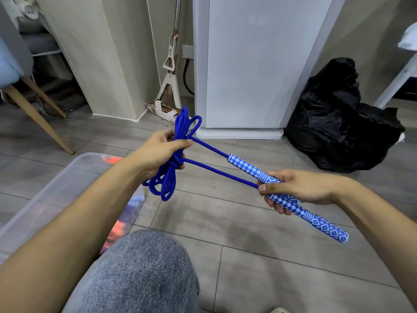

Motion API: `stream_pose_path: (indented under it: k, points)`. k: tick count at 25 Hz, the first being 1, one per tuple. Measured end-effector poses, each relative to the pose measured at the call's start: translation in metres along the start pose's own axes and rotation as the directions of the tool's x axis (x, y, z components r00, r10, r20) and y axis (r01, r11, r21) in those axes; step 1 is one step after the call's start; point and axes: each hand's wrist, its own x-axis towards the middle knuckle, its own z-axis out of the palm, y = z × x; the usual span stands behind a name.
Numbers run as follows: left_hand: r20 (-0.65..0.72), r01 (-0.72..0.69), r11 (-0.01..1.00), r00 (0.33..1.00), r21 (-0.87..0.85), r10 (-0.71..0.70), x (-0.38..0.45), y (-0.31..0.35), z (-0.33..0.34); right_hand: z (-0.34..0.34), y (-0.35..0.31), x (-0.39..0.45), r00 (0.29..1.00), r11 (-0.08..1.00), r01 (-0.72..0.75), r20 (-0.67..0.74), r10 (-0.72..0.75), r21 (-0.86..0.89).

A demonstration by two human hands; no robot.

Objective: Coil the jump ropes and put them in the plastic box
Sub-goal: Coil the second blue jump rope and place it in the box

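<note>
My left hand (158, 152) grips the middle of a coiled blue jump rope (168, 179); loops stick out above and hang below the fist. Two straight strands run from the coil to the right. They end in two blue-and-white patterned handles (325, 224), which my right hand (295, 188) holds together. A clear plastic box (56, 184) stands on the floor at the lower left, under my left forearm. Orange and blue things show blurred through its wall.
My knee in grey jeans (144, 267) fills the bottom middle. A black rubbish bag (338, 123) lies on the floor at the right. A white appliance (252, 64) and a mop (171, 64) stand at the back. A chair leg (40, 123) slants at the left.
</note>
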Motion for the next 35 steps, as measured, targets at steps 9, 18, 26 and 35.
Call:
stream_pose_path:
  k: [9,18,26,35]
  points:
    - [0.174,-0.021,0.952,0.984,0.307,-0.034,-0.002,-0.004,-0.028,0.002,-0.007,-0.001,0.994,0.988,-0.105,0.044,0.100,0.116]
    - [-0.238,0.146,0.962,0.967,0.230,-0.089,-0.020,-0.048,-0.121,0.027,-0.048,0.050,0.981,0.993,-0.107,0.168,0.099,0.039]
    - [-0.024,0.289,0.955,0.956,-0.060,-0.291,-0.046,-0.042,-0.150,0.032,-0.074,0.106,1.000,0.974,-0.012,-0.015,0.009,-0.225]
    - [0.389,-0.187,0.961,0.916,0.204,0.096,-0.066,0.052,-0.085,0.050,-0.091,0.099,0.972,0.940,0.128,0.230,-0.054,-0.318]
